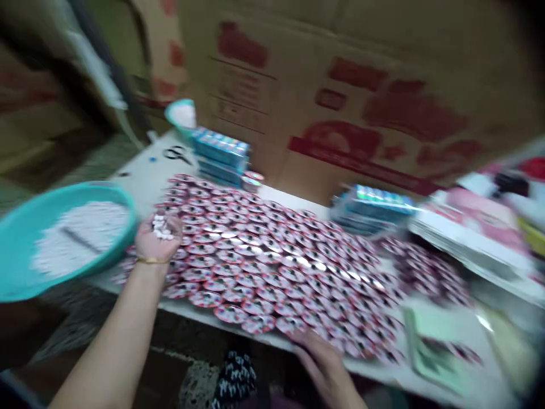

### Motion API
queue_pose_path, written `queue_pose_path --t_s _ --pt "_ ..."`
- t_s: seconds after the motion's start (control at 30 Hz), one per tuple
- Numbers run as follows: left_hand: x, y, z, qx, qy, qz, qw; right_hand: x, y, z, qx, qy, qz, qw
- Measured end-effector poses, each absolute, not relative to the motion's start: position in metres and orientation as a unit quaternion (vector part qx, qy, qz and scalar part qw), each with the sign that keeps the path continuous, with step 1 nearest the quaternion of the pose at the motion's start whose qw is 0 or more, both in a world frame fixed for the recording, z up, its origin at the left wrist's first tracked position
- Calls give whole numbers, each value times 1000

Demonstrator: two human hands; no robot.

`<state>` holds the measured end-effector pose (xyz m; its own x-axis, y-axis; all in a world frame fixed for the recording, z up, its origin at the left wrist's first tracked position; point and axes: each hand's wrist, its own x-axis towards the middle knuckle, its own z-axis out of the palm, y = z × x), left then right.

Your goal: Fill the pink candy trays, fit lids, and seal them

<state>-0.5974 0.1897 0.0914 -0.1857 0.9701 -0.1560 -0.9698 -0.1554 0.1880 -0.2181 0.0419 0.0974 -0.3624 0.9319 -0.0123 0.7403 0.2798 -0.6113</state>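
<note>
My left hand [158, 237] is cupped palm up over the left end of the white table [140, 176], holding a small heap of white pellets [163, 226]. Beside it on the left is a teal basin [25, 238] filled with the same white pellets. Many round red-and-white lids [272, 261] lie in overlapping rows across the table. My right hand [323, 358] rests at the table's near edge, touching the front row of lids; its fingers are blurred.
Stacks of blue packets [221, 156] [374, 207] stand behind the lids, against a large cardboard box [340, 85]. Scissors [176, 152] and a second teal bowl [181, 116] lie at the back left. Pink printed sheets [477, 227] are at the right.
</note>
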Motion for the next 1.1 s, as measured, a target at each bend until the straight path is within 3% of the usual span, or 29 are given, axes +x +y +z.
queue_pose_path --t_s 0.07,0.17,0.33,0.53,0.73,0.93,1.1 --pt "-508 181 93 -16 157 694 703 -216 43 103 -471 -800 302 216" --pt "-368 146 87 -62 251 574 777 -195 45 113 -449 -819 247 260" --pt "-176 75 61 -85 314 454 829 -94 25 104 -534 -826 98 149" --pt "-26 31 43 -89 361 409 833 57 -5 79 -540 -837 79 34" --pt "32 16 41 -84 418 387 818 127 -14 61 -442 -888 95 79" --pt "35 13 33 -70 397 398 824 135 -19 51 -457 -857 180 156" --pt "29 15 37 -65 389 376 839 145 -23 59 -479 -779 262 310"
